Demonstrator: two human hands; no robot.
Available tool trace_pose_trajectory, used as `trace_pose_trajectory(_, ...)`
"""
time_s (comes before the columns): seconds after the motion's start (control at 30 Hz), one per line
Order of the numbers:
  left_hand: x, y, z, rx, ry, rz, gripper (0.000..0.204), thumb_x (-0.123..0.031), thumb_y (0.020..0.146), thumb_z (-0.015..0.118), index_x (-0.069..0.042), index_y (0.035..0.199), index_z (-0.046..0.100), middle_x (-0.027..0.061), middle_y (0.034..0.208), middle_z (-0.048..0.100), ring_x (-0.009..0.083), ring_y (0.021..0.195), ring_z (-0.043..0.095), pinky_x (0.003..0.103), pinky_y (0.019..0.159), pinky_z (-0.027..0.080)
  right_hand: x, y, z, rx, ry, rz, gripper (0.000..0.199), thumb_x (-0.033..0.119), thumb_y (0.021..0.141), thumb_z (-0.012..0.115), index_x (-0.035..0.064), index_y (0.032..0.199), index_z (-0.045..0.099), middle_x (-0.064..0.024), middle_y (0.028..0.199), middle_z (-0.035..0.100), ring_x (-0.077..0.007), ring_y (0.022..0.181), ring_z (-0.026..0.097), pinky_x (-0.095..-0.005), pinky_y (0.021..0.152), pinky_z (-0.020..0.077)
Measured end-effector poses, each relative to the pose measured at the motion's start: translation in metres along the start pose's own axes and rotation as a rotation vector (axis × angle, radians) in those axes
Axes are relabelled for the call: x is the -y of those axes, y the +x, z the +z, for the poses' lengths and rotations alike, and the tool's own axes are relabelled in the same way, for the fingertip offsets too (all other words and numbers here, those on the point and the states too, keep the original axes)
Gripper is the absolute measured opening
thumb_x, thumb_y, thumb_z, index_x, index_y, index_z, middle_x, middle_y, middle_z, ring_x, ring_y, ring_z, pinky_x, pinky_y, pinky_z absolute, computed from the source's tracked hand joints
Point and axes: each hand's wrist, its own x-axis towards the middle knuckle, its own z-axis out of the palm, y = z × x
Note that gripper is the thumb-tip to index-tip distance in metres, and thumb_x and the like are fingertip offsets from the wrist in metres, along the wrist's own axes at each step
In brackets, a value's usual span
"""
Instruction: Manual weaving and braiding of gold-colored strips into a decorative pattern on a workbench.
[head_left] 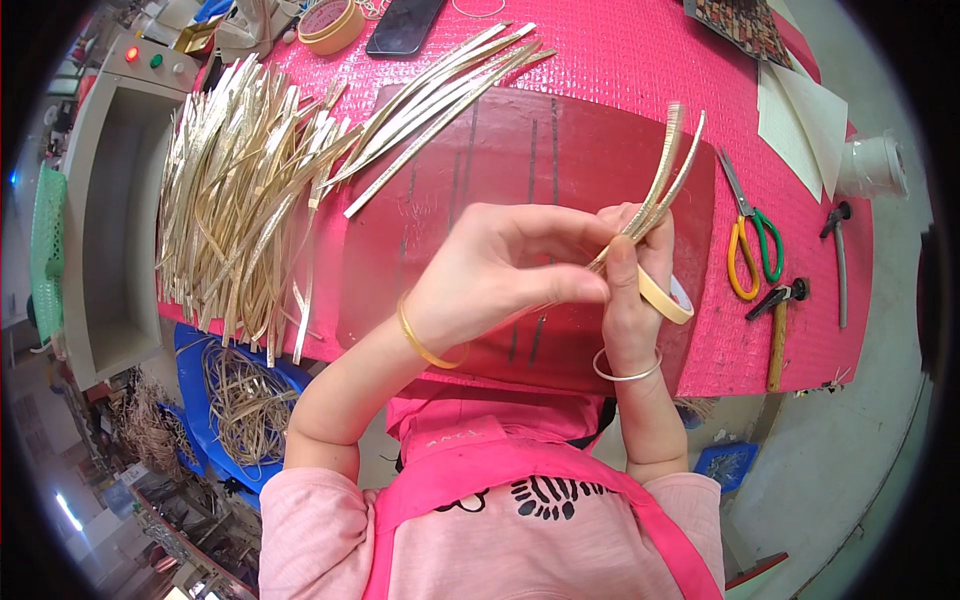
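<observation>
Several thin gold strips (660, 185) stand up in a small bundle from my right hand (632, 285), whose thumb and fingers are closed on them. A roll of cream masking tape (665, 300) hangs at the palm of that hand, apparently hooked on its fingers. My left hand (495, 255) reaches across from the left, thumb and fingers closing around the lower part of the same strips; the exact grip is partly hidden. Beneath both hands lies a dark red mat (440, 260) marked with black lines. A big heap of loose gold strips (240, 200) lies to the left.
Scissors (745, 225) with yellow and green handles and two hammers (777, 345) (840, 260) lie at the right. A phone (404, 28) and tape rolls (331, 25) are at the back. A grey box-like machine (120, 220) borders the left; a blue bin (215, 400) stands below.
</observation>
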Motion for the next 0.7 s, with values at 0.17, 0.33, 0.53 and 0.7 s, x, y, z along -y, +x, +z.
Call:
trace_pose_trajectory(0.17, 0.014, 0.005, -0.001, -0.207, 0.045, -0.009, 0.021, -0.006, 0.074, 0.059, 0.007, 0.091, 0.055, 0.008, 0.08, 0.059, 0.0085, 0.07, 0.054, 0.02, 0.063, 0.044, 0.0, 0.002, -0.005, 0.004, -0.182, 0.005, 0.018, 0.022, 0.082, 0.049, 0.0046, 0.083, 0.043, -0.0023, 0.073, 0.044, -0.012, 0.067, 0.041, -0.0256, 0.068, 0.0331)
trace_pose_trajectory(0.33, 0.021, 0.005, -0.002, -0.211, -0.081, 0.051, 0.018, -0.008, 0.075, 0.059, 0.006, 0.087, 0.056, 0.0065, 0.075, 0.059, 0.0087, 0.068, 0.054, 0.02, 0.061, 0.044, -0.003, 0.008, -0.01, 0.065, -0.582, -0.184, 0.016, 0.018, 0.079, 0.052, 0.0052, 0.069, 0.049, -0.0041, 0.063, 0.046, -0.0199, 0.063, 0.041, -0.0323, 0.074, 0.0301)
trace_pose_trajectory(0.53, 0.003, -0.028, -0.015, -0.054, 0.153, -0.234, 0.016, -0.01, 0.077, 0.058, 0.005, 0.083, 0.057, 0.0065, 0.071, 0.058, 0.0093, 0.058, 0.054, 0.021, 0.052, 0.044, 0.018, 0.014, -0.017, 0.671, -0.332, -0.004, 0.011, 0.013, 0.075, 0.055, 0.0045, 0.081, 0.059, -0.0066, 0.075, 0.054, -0.0218, 0.083, 0.047, -0.0362, 0.086, 0.0283)
trace_pose_trajectory(0.7, -0.044, -0.069, -0.057, -0.402, 0.346, -0.226, 0.014, -0.011, 0.074, 0.058, 0.003, 0.08, 0.057, 0.007, 0.07, 0.06, 0.01, 0.063, 0.057, 0.02, 0.057, 0.045, 0.014, 0.022, -0.03, 1.011, -0.222, 0.228, 0.017, 0.017, 0.074, 0.056, 0.0053, 0.064, 0.051, -0.0031, 0.064, 0.047, -0.0185, 0.071, 0.046, -0.038, 0.086, 0.0267)
